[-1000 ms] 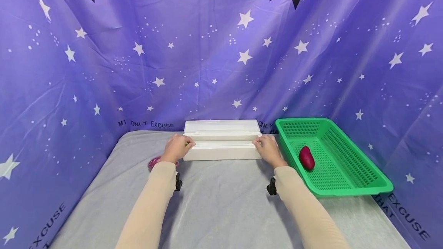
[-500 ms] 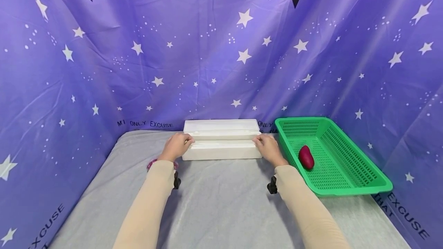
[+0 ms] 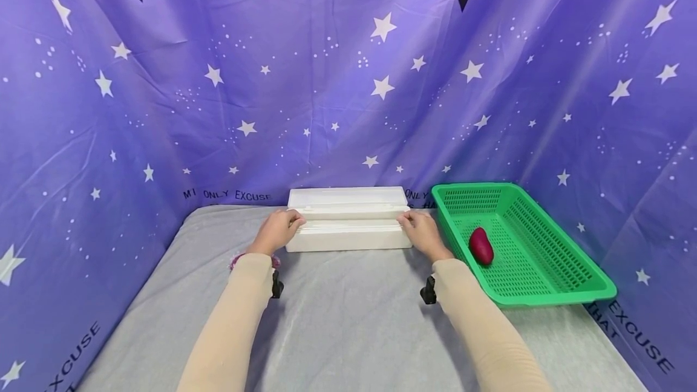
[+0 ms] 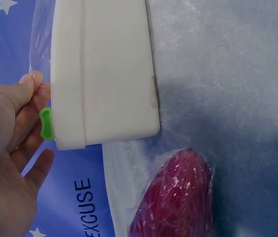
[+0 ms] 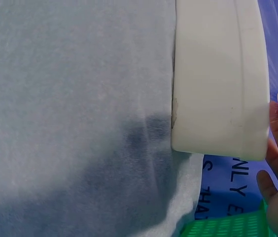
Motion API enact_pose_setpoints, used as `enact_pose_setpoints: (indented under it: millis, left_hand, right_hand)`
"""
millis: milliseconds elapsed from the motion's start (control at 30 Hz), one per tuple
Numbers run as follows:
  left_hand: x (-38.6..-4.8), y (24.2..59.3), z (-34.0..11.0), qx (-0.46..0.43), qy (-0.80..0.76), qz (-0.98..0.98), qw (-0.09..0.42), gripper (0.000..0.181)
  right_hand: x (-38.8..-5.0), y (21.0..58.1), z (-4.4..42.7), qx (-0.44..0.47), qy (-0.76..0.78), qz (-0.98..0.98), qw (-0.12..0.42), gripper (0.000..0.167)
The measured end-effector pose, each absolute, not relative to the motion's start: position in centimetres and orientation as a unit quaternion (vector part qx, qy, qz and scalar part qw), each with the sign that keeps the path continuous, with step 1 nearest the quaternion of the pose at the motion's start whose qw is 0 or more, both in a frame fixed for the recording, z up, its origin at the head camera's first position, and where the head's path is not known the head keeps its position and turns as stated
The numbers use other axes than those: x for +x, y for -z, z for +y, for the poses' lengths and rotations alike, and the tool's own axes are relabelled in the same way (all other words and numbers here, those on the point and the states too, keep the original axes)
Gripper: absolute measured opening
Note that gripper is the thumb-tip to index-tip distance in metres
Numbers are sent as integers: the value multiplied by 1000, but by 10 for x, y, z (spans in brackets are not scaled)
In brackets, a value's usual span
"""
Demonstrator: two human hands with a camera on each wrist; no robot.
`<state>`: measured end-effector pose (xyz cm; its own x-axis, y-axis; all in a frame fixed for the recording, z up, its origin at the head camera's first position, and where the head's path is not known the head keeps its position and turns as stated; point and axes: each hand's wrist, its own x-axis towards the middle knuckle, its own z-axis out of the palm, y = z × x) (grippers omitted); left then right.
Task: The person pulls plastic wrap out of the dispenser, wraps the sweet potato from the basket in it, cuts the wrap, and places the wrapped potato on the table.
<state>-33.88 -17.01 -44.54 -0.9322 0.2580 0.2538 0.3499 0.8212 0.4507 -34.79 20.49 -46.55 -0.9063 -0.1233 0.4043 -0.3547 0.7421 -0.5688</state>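
A white cling film dispenser point(image 3: 348, 241) lies lengthwise at the back of the table, its lid point(image 3: 347, 197) raised. At the dispenser's left end, my left hand point(image 3: 276, 230) pinches the edge of the clear cling film point(image 4: 40, 34) between thumb and forefinger. My right hand point(image 3: 423, 235) likewise pinches the film at the right end. Both wrist views show the film stretched along the dispenser's upper side. A green tab point(image 4: 46, 124) sits by the left fingers. Close to the dispenser's left end lies a dark-red oblong fruit or vegetable wrapped in film point(image 4: 176, 197), mostly hidden by my left arm in the head view.
On the right stands a green plastic basket point(image 3: 544, 299), with one unwrapped dark-red oblong piece point(image 3: 481, 247) inside. A grey cloth point(image 3: 348, 319) covers the table. A purple star-patterned curtain point(image 3: 305, 101) encloses the back and sides.
My left hand has shifted very slightly left, and its sleeve hides more of the wrapped piece. Both hands keep their pinch on the film; the right hand has barely moved.
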Motion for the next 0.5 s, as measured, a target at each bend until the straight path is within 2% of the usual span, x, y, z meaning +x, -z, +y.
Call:
enact_pose_setpoints:
  millis: [333, 500]
  left_hand:
    - [-341, 434, -180, -199, 300, -932, 44, 20]
    - [-336, 419, -183, -224, 313, -923, 21, 21]
  right_hand:
    - [-347, 453, 206, 117, -367, -911, 147, 24]
    - [-344, 446, 208, 114, -386, -903, 152, 25]
